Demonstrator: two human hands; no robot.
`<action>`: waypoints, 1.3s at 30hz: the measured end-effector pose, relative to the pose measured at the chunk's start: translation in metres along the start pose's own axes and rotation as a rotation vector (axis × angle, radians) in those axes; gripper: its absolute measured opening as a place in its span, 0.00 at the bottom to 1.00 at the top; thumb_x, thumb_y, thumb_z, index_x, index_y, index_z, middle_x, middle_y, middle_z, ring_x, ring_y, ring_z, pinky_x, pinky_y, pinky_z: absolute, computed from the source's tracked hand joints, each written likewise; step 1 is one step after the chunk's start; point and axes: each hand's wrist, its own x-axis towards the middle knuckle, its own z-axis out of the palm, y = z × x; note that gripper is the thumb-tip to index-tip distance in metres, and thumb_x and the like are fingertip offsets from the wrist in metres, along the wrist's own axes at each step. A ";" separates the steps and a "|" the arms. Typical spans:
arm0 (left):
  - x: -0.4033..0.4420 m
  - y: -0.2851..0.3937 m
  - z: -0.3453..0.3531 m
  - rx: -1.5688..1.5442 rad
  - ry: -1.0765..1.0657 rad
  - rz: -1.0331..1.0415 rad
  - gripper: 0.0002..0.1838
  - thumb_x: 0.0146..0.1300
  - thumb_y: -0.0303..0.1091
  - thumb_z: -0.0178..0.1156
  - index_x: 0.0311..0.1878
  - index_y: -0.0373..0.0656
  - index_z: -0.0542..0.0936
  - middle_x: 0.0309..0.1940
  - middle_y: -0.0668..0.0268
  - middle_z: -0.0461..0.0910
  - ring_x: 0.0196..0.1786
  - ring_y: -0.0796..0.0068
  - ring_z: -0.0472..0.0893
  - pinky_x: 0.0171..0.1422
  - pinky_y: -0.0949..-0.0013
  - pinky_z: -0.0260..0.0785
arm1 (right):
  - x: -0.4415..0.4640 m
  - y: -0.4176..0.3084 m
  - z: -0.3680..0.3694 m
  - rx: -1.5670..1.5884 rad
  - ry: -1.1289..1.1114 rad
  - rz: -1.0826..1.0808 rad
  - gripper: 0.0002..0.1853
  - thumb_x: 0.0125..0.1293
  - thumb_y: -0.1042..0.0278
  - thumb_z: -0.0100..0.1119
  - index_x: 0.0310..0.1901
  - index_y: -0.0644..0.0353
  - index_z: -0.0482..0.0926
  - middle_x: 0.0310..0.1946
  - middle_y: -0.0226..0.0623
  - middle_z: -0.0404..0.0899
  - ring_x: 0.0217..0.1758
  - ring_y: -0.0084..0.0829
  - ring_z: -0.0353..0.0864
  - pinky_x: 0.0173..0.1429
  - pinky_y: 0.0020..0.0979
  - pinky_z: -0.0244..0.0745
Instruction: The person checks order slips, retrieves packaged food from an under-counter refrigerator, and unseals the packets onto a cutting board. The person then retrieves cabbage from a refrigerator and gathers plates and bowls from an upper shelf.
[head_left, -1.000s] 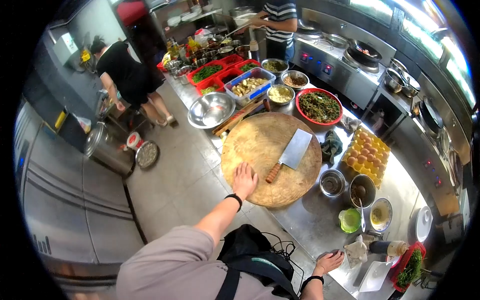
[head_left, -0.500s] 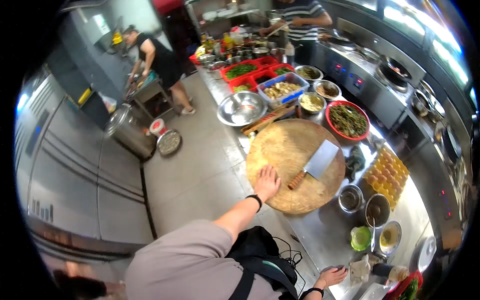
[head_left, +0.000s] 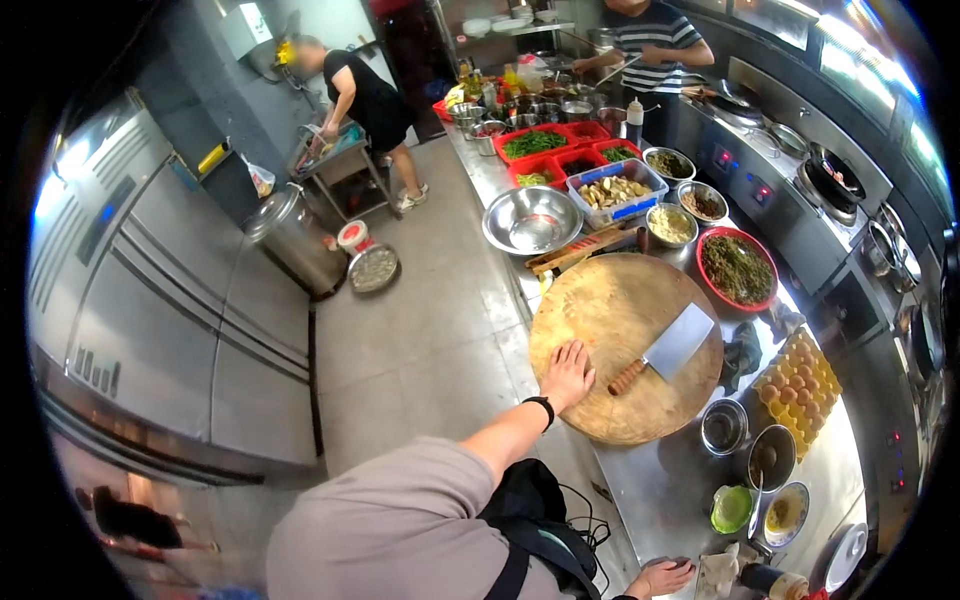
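My left hand (head_left: 567, 376) rests flat on the near left part of a thick round wooden chopping board (head_left: 590, 300), fingers stretched out, holding nothing. To its right on the board lies a cleaver (head_left: 680, 342) with a wooden handle, apart from my fingers. Down at the lower edge of the view, my right hand (head_left: 660, 578) lies on the counter edge with its fingers extended and nothing visible in it. Close to that hand are a pale cloth-like item (head_left: 716, 574) and a dark bottle (head_left: 768, 578).
Beyond the board stand a steel basin (head_left: 532, 222), a blue-rimmed tub of cut food (head_left: 615, 192) and a red bowl of chopped greens (head_left: 737, 268). An egg tray (head_left: 800, 388) and a green bowl (head_left: 732, 509) sit rightward. Two people (head_left: 365, 100) (head_left: 655, 45) work farther back.
My view has turned a little, so the board, counter and both hands appear farther right. My left hand stays on the board, my right hand on the counter edge; the cleaver lies as before.
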 end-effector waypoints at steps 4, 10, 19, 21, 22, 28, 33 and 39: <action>0.000 0.000 0.002 0.001 0.010 0.006 0.29 0.65 0.47 0.51 0.62 0.35 0.68 0.67 0.53 0.62 0.72 0.55 0.58 0.77 0.55 0.44 | 0.002 -0.007 -0.008 -0.085 0.044 -0.026 0.18 0.70 0.57 0.47 0.53 0.59 0.75 0.55 0.48 0.75 0.57 0.51 0.73 0.58 0.53 0.68; 0.001 0.000 0.000 0.000 0.002 0.012 0.29 0.65 0.48 0.51 0.63 0.36 0.67 0.67 0.53 0.62 0.72 0.55 0.58 0.77 0.54 0.44 | 0.002 -0.009 -0.015 -0.036 0.029 0.018 0.18 0.70 0.57 0.47 0.53 0.59 0.75 0.54 0.48 0.75 0.57 0.51 0.74 0.59 0.53 0.67; 0.002 -0.012 0.029 0.117 0.056 0.259 0.22 0.68 0.41 0.49 0.58 0.34 0.70 0.61 0.43 0.67 0.66 0.44 0.64 0.71 0.43 0.52 | -0.013 -0.009 -0.006 0.290 -0.149 0.259 0.17 0.58 0.69 0.50 0.50 0.65 0.72 0.56 0.54 0.69 0.66 0.54 0.61 0.71 0.50 0.52; 0.009 -0.040 0.040 0.558 0.141 0.535 0.23 0.70 0.42 0.47 0.58 0.32 0.71 0.61 0.44 0.68 0.66 0.44 0.64 0.71 0.44 0.53 | -0.021 -0.018 -0.016 0.293 -0.127 0.309 0.19 0.56 0.68 0.55 0.51 0.61 0.72 0.55 0.50 0.70 0.63 0.52 0.64 0.69 0.51 0.57; 0.023 -0.095 0.110 0.356 0.198 0.395 0.24 0.71 0.42 0.46 0.61 0.31 0.69 0.63 0.44 0.66 0.68 0.48 0.63 0.73 0.48 0.52 | -0.017 -0.021 -0.024 0.270 -0.120 0.303 0.21 0.56 0.65 0.57 0.54 0.57 0.74 0.58 0.49 0.70 0.64 0.49 0.64 0.70 0.49 0.57; 0.013 -0.055 -0.005 0.299 0.135 0.203 0.31 0.71 0.46 0.49 0.66 0.30 0.63 0.64 0.44 0.67 0.66 0.48 0.67 0.70 0.52 0.59 | 0.017 -0.035 -0.029 0.306 -0.128 0.295 0.22 0.55 0.64 0.58 0.54 0.55 0.73 0.57 0.43 0.67 0.63 0.46 0.63 0.70 0.46 0.57; 0.026 -0.066 0.005 0.233 0.048 0.196 0.29 0.70 0.45 0.49 0.64 0.31 0.65 0.63 0.45 0.68 0.65 0.49 0.67 0.69 0.52 0.60 | 0.020 -0.049 -0.030 0.254 -0.118 0.253 0.23 0.54 0.64 0.58 0.54 0.55 0.72 0.56 0.42 0.66 0.63 0.44 0.62 0.71 0.46 0.56; 0.017 -0.086 0.013 -0.057 0.015 0.084 0.26 0.69 0.40 0.52 0.64 0.33 0.66 0.62 0.49 0.69 0.66 0.54 0.67 0.72 0.56 0.56 | 0.031 -0.046 -0.033 0.405 -0.203 0.250 0.21 0.53 0.67 0.59 0.51 0.58 0.75 0.53 0.48 0.71 0.61 0.49 0.66 0.66 0.48 0.61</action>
